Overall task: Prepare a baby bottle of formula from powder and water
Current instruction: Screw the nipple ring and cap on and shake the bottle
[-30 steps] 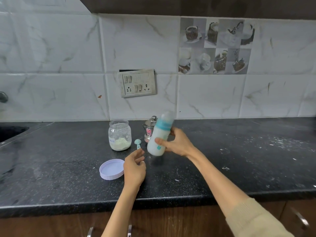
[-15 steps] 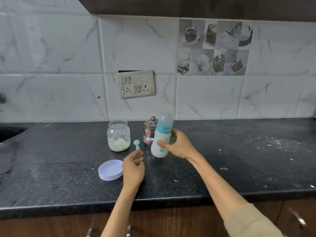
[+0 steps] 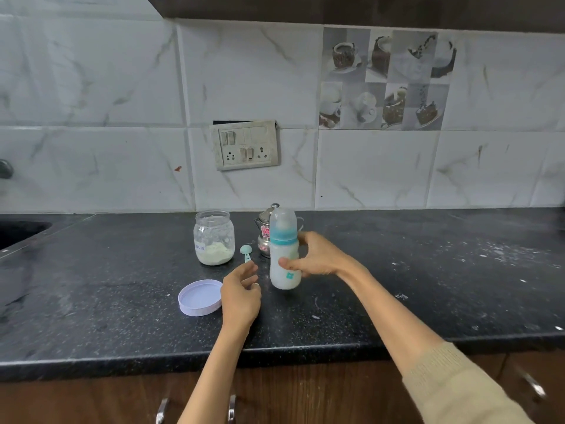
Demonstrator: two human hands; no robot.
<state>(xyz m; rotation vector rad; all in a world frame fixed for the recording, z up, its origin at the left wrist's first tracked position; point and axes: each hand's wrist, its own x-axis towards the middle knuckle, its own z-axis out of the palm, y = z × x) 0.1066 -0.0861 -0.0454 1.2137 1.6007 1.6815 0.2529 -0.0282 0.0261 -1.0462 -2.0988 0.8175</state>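
Right hand [image 3: 318,259] has swung the bottle [image 3: 284,255] upright — was tilted

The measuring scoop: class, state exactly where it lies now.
In the head view, the teal scoop lies on the black counter, between the powder jar and the baby bottle.

Your right hand [image 3: 318,258] covers part of the bottle [image 3: 284,255], which hides most of the steel pot [image 3: 263,237]; the sink [image 3: 18,232] and tap [image 3: 4,169] are cut off at the left edge
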